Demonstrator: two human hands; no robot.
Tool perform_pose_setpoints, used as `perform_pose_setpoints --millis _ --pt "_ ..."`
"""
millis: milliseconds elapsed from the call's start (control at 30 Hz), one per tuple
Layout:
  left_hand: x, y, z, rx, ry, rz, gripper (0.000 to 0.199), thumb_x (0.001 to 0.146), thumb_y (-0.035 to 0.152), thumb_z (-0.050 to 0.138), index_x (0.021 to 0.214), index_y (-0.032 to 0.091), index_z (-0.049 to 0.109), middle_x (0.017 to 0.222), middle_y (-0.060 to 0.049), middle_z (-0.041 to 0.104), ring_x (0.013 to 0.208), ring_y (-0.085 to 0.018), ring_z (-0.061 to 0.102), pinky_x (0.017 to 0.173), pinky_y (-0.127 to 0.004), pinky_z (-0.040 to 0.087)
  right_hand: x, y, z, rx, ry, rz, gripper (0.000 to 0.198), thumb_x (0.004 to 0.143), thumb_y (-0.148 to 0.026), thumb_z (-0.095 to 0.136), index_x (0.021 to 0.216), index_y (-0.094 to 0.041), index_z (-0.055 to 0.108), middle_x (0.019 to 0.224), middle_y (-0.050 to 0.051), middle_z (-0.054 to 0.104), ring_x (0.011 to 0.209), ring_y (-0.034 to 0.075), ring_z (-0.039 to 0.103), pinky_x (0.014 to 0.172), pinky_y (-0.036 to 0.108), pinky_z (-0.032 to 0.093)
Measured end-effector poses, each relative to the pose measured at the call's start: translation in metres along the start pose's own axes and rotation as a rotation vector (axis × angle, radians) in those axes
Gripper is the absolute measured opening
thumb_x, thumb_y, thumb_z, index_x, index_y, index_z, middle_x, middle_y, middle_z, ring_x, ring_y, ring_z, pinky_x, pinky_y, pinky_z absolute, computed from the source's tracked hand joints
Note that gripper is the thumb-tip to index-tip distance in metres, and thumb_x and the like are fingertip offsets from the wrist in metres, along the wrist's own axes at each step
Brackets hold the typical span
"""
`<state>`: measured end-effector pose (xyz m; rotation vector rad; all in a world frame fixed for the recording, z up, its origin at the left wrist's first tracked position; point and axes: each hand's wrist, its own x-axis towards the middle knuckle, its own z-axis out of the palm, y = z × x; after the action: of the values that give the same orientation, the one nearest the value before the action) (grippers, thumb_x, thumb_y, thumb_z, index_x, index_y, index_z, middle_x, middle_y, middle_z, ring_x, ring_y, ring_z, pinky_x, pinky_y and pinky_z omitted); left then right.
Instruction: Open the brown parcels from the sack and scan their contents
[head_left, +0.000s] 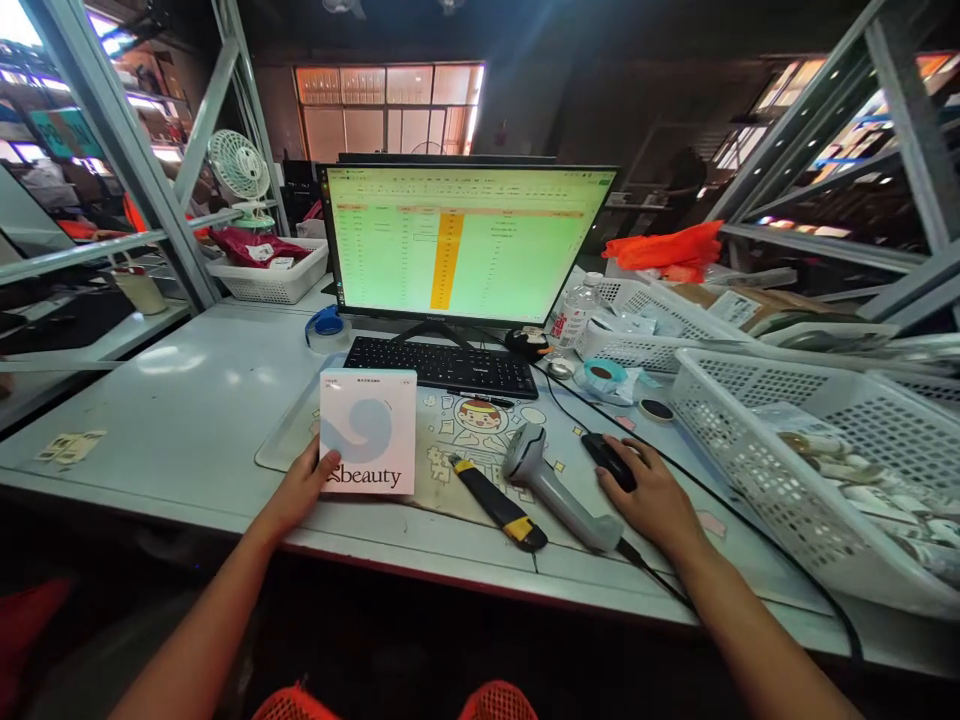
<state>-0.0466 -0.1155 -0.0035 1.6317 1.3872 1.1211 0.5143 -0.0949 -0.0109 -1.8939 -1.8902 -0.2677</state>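
Observation:
My left hand (306, 480) grips the lower left edge of a white box (369, 430) with a blue swirl and the word "beauty" on its front. The box stands upright at the desk's near side, the thumb across its front and the other fingers hidden behind. On the right, my right hand (651, 492) is closed over a black computer mouse (609, 460). Between the hands lie a black and yellow utility knife (499, 503) and a grey barcode scanner (559, 488), its cable running toward the near edge.
Behind the box are a black keyboard (442, 366) and a monitor (465, 240) showing a spreadsheet. White plastic baskets (757, 440) fill the right side, near a water bottle (577, 308) and tape rolls. Blue tape (327, 325) sits left of the keyboard. A cable crosses the right of the desk.

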Motion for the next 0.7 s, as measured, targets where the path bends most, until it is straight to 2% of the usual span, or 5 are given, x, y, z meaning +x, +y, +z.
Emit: perform_pose_setpoints --millis 100,267,467,567,700 --pt "0.0 -0.002 0.001 0.025 0.023 0.023 0.08 0.097 0.071 0.048 0.152 0.014 0.051 0.15 -0.016 0.058 0.147 -0.034 0.047 0.128 -0.051 0.029 0.001 0.003 0.002 0.008 0.008 -0.037 0.059 0.098 -0.048 0.046 0.148 -0.019 0.059 0.145 0.017 0.055 0.126 0.036 0.061 0.106 0.053 0.054" --pt "0.0 -0.002 0.003 0.011 0.028 0.037 0.077 0.098 0.069 0.048 0.152 0.014 0.052 0.146 -0.017 0.062 0.142 -0.035 0.052 0.126 -0.053 0.034 0.0 0.007 0.006 0.012 0.012 -0.059 0.059 0.099 -0.048 0.043 0.147 -0.017 0.061 0.144 0.018 0.055 0.127 0.036 0.061 0.11 0.053 0.051" --pt "0.002 -0.006 0.004 0.035 0.004 0.008 0.079 0.098 0.07 0.046 0.155 0.015 0.047 0.156 -0.017 0.052 0.148 -0.036 0.045 0.128 -0.054 0.027 0.0 0.009 0.008 0.017 -0.001 -0.037 0.059 0.101 -0.046 0.04 0.147 -0.015 0.061 0.148 0.019 0.052 0.131 0.036 0.058 0.114 0.054 0.048" --pt "0.004 -0.011 0.004 0.047 0.012 -0.033 0.087 0.092 0.074 0.052 0.154 0.013 0.045 0.157 -0.02 0.049 0.151 -0.038 0.04 0.128 -0.055 0.027 0.0 0.009 0.008 0.013 -0.009 -0.015 0.058 0.101 -0.044 0.04 0.147 -0.015 0.06 0.148 0.019 0.051 0.132 0.036 0.056 0.115 0.053 0.047" --pt "0.003 -0.014 0.002 0.057 0.001 -0.129 0.1 0.08 0.076 0.066 0.154 0.014 0.039 0.152 -0.022 0.053 0.144 -0.042 0.048 0.124 -0.058 0.034 -0.002 0.008 0.008 -0.002 -0.001 0.022 0.056 0.101 -0.04 0.04 0.147 -0.014 0.059 0.149 0.02 0.05 0.133 0.035 0.054 0.115 0.053 0.046"
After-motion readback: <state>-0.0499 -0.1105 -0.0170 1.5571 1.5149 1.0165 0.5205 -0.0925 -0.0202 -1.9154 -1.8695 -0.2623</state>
